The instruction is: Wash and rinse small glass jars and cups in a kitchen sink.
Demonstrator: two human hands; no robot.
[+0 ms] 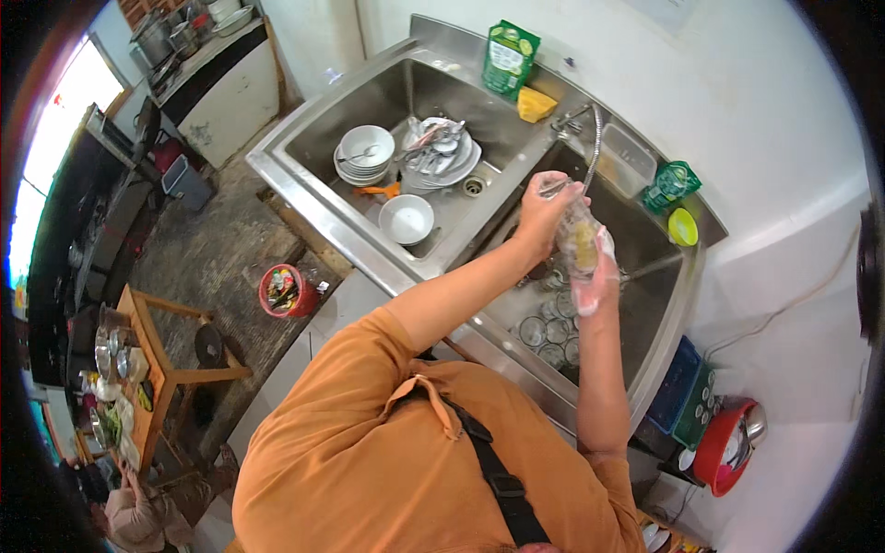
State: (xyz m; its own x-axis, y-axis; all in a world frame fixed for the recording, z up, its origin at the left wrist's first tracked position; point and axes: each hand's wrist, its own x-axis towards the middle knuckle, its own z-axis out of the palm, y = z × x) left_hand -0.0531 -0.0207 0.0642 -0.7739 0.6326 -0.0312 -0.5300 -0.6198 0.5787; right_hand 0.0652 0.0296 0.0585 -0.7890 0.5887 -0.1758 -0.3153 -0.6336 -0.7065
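Note:
Over the right basin of a steel double sink, my left hand [543,218] grips the upper end of a clear, wet vessel [568,225], apparently glass or plastic. My right hand [598,273], covered in suds, is wrapped round its lower part, and something yellowish shows there, perhaps a sponge. Below, several drinking glasses [532,332] stand in the right basin [639,311]. The left basin [332,117] holds stacked white bowls [368,145], plates with cutlery [442,155] and a single white bowl [406,219].
Green pouches [510,59], a yellow cloth or sponge [536,105], a faucet [570,121], a clear plastic container [626,159] and a lime-green bowl [682,227] line the back ledge. A red bin [287,290] stands left; a red basin [722,449] is right. Another person [142,511] is lower left.

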